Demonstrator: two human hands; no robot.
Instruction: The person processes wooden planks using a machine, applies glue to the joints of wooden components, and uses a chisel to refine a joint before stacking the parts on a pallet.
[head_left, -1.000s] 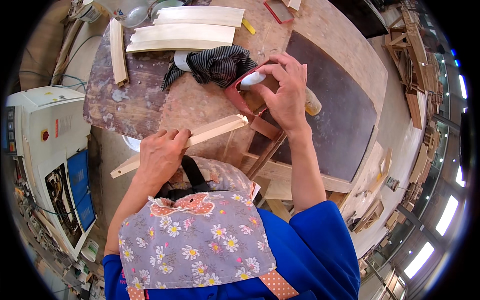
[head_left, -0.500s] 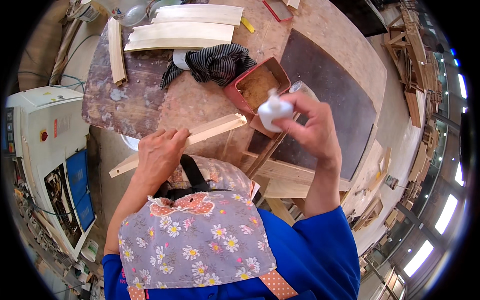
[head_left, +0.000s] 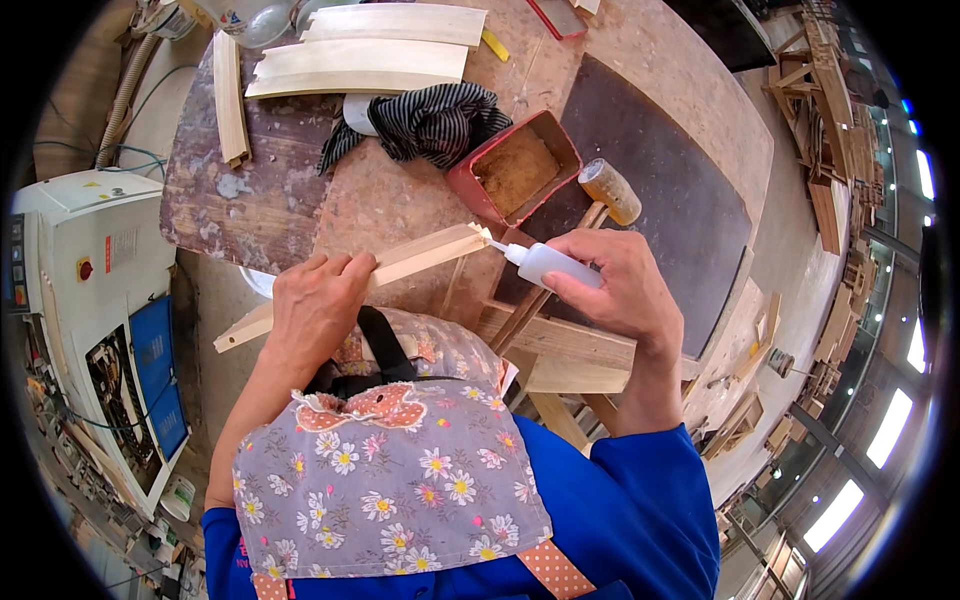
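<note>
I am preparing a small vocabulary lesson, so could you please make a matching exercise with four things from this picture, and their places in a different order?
Column one:
1. White squeeze bottle
2. Grooved wooden strip
3. Mallet
4. Striped cloth

Column two:
A. Held in the left hand
B. Bunched up, left of the red box
C. Held in the right hand
D. Unheld, its head right of the red box

Pairs: 1-C, 2-A, 3-D, 4-B

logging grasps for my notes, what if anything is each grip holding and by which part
The left grip holds a pale wooden strip near its middle; the right grip holds a white squeeze bottle by its body.
</note>
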